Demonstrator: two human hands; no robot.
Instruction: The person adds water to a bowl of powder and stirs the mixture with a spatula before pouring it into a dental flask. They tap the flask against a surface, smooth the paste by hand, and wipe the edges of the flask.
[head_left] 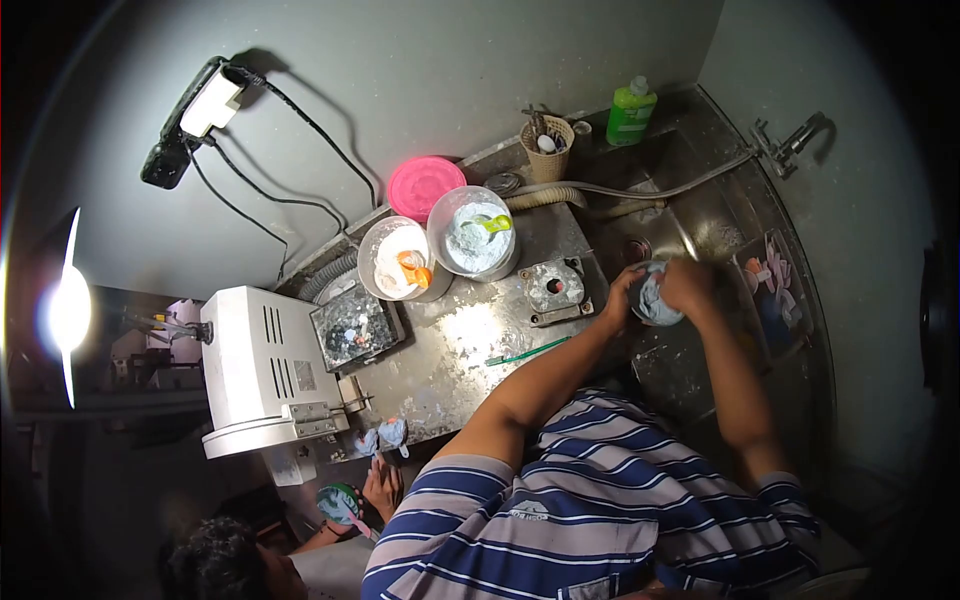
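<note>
My left hand [622, 298] is wrapped round the left side of a small round bowl [657, 312] over the sink area. Pale blue-grey material [655, 294] lies inside the bowl. At the bowl's upper right is my right hand [690, 287], closed, with its fingers bent down towards the material; what it holds is hidden. To the left, a metal device with a round hole [554, 286] sits on the counter, and a green stick-like tool [528, 352] lies below it.
Two tubs of powder, one white [395, 262] and one pale blue [470, 238], stand beside a pink lid [426, 188]. A green bottle [631, 112] and tap [790, 145] are behind. At lower left, another person's hand [382, 487] is near a green bowl [340, 503].
</note>
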